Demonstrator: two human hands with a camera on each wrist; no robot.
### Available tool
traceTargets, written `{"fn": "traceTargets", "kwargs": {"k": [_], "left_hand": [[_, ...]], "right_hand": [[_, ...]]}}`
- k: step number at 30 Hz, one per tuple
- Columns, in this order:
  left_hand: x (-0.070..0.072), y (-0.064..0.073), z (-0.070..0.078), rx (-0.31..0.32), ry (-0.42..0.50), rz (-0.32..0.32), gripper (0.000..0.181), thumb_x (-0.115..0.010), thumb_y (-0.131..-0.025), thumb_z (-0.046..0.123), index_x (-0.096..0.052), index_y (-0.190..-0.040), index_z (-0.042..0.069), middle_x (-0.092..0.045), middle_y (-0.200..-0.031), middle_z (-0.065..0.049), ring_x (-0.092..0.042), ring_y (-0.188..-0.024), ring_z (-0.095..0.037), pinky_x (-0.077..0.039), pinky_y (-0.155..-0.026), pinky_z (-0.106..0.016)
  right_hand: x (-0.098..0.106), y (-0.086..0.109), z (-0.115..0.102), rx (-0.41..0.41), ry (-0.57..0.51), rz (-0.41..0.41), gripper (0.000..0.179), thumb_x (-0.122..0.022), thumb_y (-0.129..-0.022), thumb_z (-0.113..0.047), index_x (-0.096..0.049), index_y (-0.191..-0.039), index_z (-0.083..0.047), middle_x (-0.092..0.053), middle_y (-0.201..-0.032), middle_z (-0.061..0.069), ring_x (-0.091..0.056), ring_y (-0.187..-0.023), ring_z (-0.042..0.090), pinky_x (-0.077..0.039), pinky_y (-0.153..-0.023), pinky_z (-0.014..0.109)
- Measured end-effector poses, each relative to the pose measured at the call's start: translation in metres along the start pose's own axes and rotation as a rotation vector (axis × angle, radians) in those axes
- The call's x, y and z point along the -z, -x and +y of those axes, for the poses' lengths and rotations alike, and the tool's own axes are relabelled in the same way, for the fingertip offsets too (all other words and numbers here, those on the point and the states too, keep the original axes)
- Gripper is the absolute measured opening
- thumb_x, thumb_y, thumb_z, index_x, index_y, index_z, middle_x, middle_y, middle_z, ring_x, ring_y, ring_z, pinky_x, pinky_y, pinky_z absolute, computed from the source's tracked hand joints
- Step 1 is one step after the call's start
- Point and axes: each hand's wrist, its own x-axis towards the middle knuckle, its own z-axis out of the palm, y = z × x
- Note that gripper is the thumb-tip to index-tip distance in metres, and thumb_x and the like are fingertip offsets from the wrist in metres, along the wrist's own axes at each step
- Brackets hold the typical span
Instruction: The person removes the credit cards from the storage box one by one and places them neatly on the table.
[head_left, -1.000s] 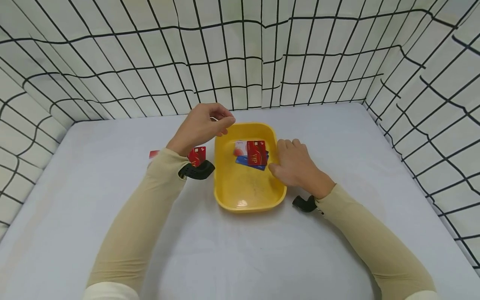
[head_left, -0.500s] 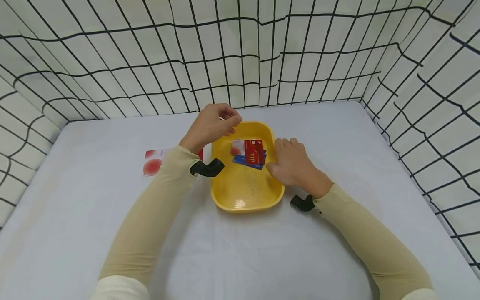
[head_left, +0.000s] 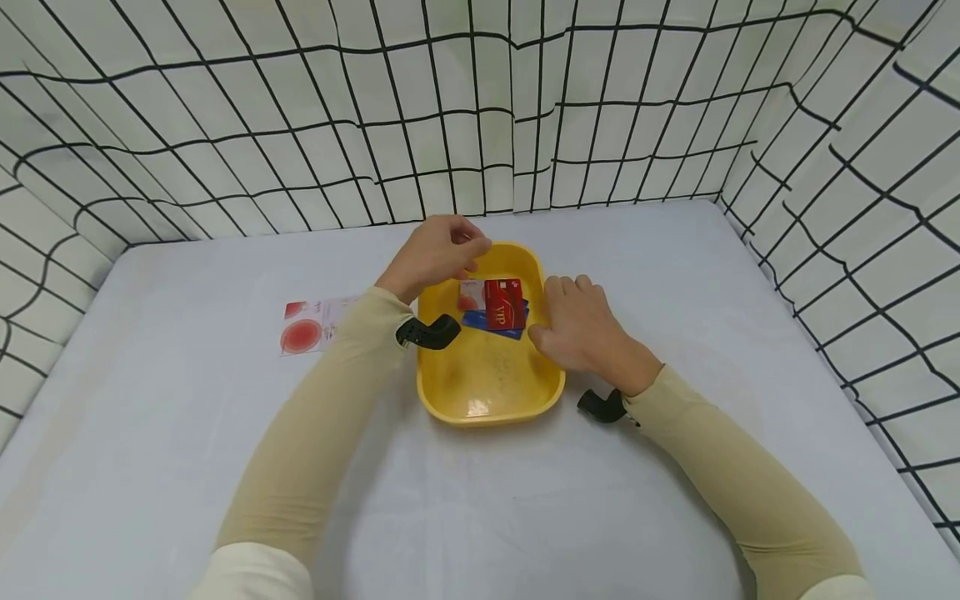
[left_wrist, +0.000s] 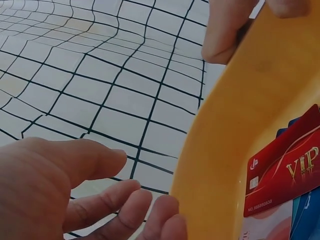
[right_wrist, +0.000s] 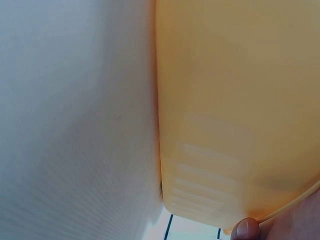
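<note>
A yellow plastic tray (head_left: 491,400) stands on the white table. Inside lie a red VIP card (head_left: 506,305), a white card with a red pattern (head_left: 471,293), and blue cards (head_left: 480,321) partly under them. My left hand (head_left: 442,250) hovers at the tray's far left corner, fingers loosely bent, thumb apart from them. Nothing sits between them in the left wrist view, where the fingertips (left_wrist: 165,212) overlap the tray's edge. With its thumb inside and fingers outside, my right hand (head_left: 585,325) grips the tray's right rim; a fingertip (right_wrist: 245,229) shows below the rim.
A white card with a red disc (head_left: 302,335) lies on the table left of the tray, partly covered by the left forearm. Black wire grid panels (head_left: 420,108) rise along the back and both sides of the table (head_left: 172,400).
My left hand and forearm have shifted to the right, uncovering the white card on the table and hiding a red card beside it. The right hand keeps its grip on the tray.
</note>
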Motion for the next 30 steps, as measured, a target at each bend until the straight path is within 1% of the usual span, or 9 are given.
{"fn": "traceTargets", "kwargs": {"k": [5,8,11,13,15,19,22,26,30], "left_hand": [[-0.005,-0.004,0.001,0.062,-0.022,-0.051,0.041,-0.062,-0.103,0.037,-0.060,-0.130,0.006,-0.064,-0.129,-0.016,-0.071,-0.104,-0.032,-0.062,-0.094,-0.038],[-0.007,-0.007,0.001,0.094,-0.029,-0.070,0.046,-0.061,-0.103,0.038,-0.057,-0.135,0.006,-0.063,-0.131,-0.015,-0.071,-0.104,-0.029,-0.062,-0.096,-0.037],[-0.010,-0.010,0.001,0.115,-0.077,-0.090,0.053,-0.058,-0.104,0.042,-0.053,-0.142,0.005,-0.066,-0.126,-0.015,-0.071,-0.101,-0.028,-0.059,-0.098,-0.037],[-0.013,-0.011,0.001,0.129,-0.106,-0.108,0.055,-0.056,-0.105,0.044,-0.050,-0.143,0.004,-0.067,-0.119,-0.014,-0.071,-0.097,-0.028,-0.059,-0.096,-0.037],[-0.015,-0.011,0.001,0.136,-0.134,-0.126,0.054,-0.055,-0.105,0.045,-0.051,-0.140,0.004,-0.067,-0.109,-0.015,-0.071,-0.091,-0.028,-0.060,-0.092,-0.037],[-0.020,-0.010,0.001,0.145,-0.149,-0.141,0.047,-0.054,-0.106,0.044,-0.056,-0.130,0.004,-0.065,-0.097,-0.014,-0.072,-0.084,-0.028,-0.064,-0.086,-0.036],[-0.023,-0.011,0.000,0.153,-0.183,-0.141,0.045,-0.053,-0.106,0.045,-0.057,-0.127,0.005,-0.065,-0.094,-0.013,-0.072,-0.083,-0.027,-0.064,-0.084,-0.035],[-0.025,-0.011,-0.001,0.166,-0.227,-0.149,0.044,-0.051,-0.106,0.047,-0.057,-0.121,0.006,-0.066,-0.095,-0.011,-0.069,-0.081,-0.023,-0.062,-0.082,-0.033],[-0.027,-0.011,-0.003,0.164,-0.239,-0.154,0.042,-0.052,-0.106,0.047,-0.058,-0.113,0.006,-0.065,-0.091,-0.010,-0.067,-0.078,-0.022,-0.061,-0.080,-0.033]], "right_hand": [[0.000,0.000,0.001,0.005,-0.004,0.005,0.040,-0.053,-0.090,-0.034,-0.047,-0.115,-0.004,-0.050,-0.097,0.011,-0.040,-0.096,0.029,-0.030,-0.081,0.039],[-0.001,0.001,0.001,0.007,-0.009,0.009,0.038,-0.052,-0.091,-0.034,-0.047,-0.113,-0.004,-0.050,-0.096,0.011,-0.040,-0.095,0.029,-0.030,-0.081,0.039],[-0.001,0.001,0.001,0.008,-0.012,0.011,0.037,-0.052,-0.091,-0.034,-0.047,-0.112,-0.004,-0.050,-0.096,0.011,-0.040,-0.095,0.029,-0.030,-0.081,0.039],[0.000,0.001,0.001,0.008,-0.010,0.010,0.037,-0.052,-0.091,-0.034,-0.047,-0.112,-0.004,-0.049,-0.096,0.011,-0.040,-0.095,0.029,-0.030,-0.081,0.039],[0.000,0.001,0.002,0.011,-0.007,0.012,0.037,-0.052,-0.091,-0.034,-0.047,-0.112,-0.004,-0.049,-0.095,0.011,-0.040,-0.095,0.029,-0.030,-0.081,0.039],[-0.001,0.001,0.002,0.019,-0.002,0.019,0.036,-0.052,-0.091,-0.034,-0.047,-0.111,-0.004,-0.049,-0.095,0.011,-0.040,-0.095,0.029,-0.030,-0.081,0.039],[-0.001,0.001,0.002,0.024,-0.004,0.023,0.036,-0.052,-0.091,-0.034,-0.047,-0.111,-0.004,-0.048,-0.094,0.011,-0.040,-0.094,0.029,-0.030,-0.080,0.039],[-0.002,0.001,0.003,0.031,-0.008,0.032,0.034,-0.052,-0.090,-0.033,-0.047,-0.109,-0.005,-0.048,-0.093,0.011,-0.040,-0.092,0.029,-0.029,-0.079,0.038],[-0.001,0.000,0.004,0.035,-0.008,0.039,0.033,-0.052,-0.090,-0.033,-0.047,-0.106,-0.005,-0.047,-0.091,0.011,-0.039,-0.091,0.029,-0.028,-0.078,0.038]]}}
